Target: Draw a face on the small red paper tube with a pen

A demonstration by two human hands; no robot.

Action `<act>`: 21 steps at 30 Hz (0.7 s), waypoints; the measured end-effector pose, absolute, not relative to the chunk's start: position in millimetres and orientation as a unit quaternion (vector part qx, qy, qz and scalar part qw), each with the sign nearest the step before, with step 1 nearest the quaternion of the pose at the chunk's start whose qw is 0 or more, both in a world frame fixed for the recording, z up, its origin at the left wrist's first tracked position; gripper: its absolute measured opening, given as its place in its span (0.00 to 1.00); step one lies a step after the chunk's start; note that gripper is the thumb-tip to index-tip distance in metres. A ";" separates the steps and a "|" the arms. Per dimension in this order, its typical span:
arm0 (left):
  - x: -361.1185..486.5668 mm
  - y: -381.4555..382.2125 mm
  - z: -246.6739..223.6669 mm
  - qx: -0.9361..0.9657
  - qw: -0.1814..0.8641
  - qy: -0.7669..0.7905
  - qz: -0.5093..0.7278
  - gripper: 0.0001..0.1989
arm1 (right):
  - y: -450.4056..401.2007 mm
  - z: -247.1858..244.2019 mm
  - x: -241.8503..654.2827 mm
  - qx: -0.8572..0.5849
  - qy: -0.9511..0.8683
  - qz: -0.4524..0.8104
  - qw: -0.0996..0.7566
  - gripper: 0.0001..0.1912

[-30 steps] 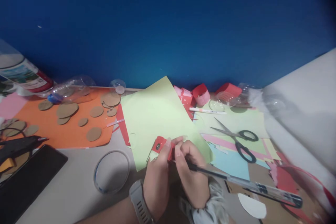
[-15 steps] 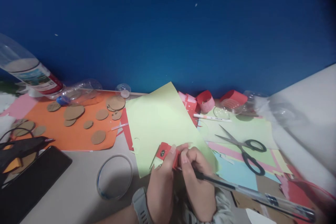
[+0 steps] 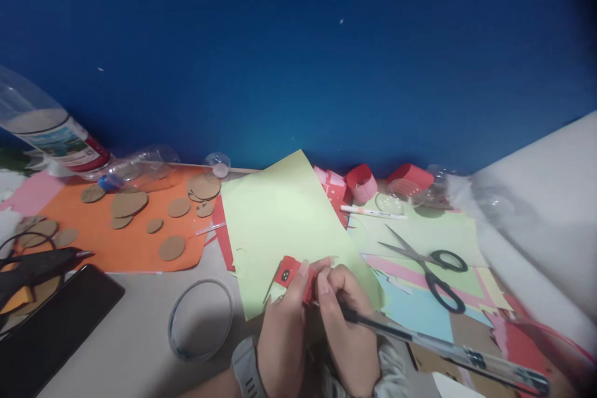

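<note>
My left hand [image 3: 283,329], with a grey watch band at its wrist, pinches a small red paper piece [image 3: 286,270] that bears a black mark with light dots. My right hand [image 3: 349,323] is closed around a black and clear pen [image 3: 420,341], which slants out to the lower right. The pen's tip end is hidden by the fingers, which touch the right side of the red piece. Both hands meet over the lower part of a pale green sheet [image 3: 280,217].
Black-handled scissors [image 3: 429,267] lie open on coloured paper at the right. Cardboard discs [image 3: 129,204] rest on an orange sheet [image 3: 107,249]. Further left are a plastic bottle [image 3: 60,140], a glue gun [image 3: 41,264] and a black phone [image 3: 60,329]. A clear ring [image 3: 201,319] lies front left.
The whole view has shifted slightly, so things sit a little lower and further left. Both hands keep their hold on the red piece and the pen.
</note>
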State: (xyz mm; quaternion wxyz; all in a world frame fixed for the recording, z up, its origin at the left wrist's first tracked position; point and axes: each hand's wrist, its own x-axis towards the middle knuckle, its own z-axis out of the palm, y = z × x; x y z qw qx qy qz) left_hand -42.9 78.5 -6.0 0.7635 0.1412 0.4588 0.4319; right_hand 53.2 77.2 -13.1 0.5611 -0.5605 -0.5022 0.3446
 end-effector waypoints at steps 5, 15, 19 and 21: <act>-42.2 81.4 5.4 0.087 0.772 0.473 0.415 0.25 | 77.1 -13.2 53.7 -0.554 -0.513 0.352 0.554 0.32; -40.7 79.3 -5.2 0.114 0.767 0.459 0.433 0.22 | 82.0 -16.3 60.5 -0.582 -0.464 0.313 0.590 0.37; -41.4 76.7 -12.9 0.170 0.743 0.480 0.434 0.19 | 87.6 -14.9 62.0 -0.585 -0.451 0.337 0.584 0.37; -43.3 74.7 -16.6 0.186 0.738 0.487 0.428 0.20 | 88.8 -15.4 62.1 -0.588 -0.448 0.349 0.577 0.36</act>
